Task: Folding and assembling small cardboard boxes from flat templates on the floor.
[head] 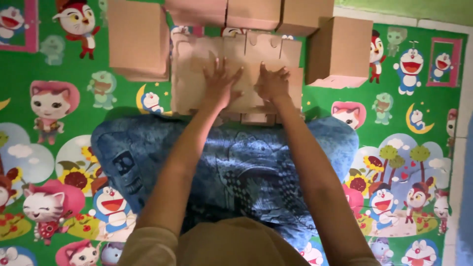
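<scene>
A stack of flat, unfolded brown cardboard box blanks [192,74] lies on the floor mat in front of me. My left hand [220,83] rests palm down on the blank with its fingers spread. Beside it, my right hand [272,83] presses on the same cardboard with fingers curled at a fold. Both arms reach forward over a blue patterned cloth [236,167] on my lap. Neither hand lifts the cardboard clear.
Assembled brown boxes surround the blanks: one at the left [138,39], one at the right [340,51], and a row along the top [251,12]. A green cartoon-printed floor mat [59,128] covers the floor. A pale floor edge [460,162] runs along the right.
</scene>
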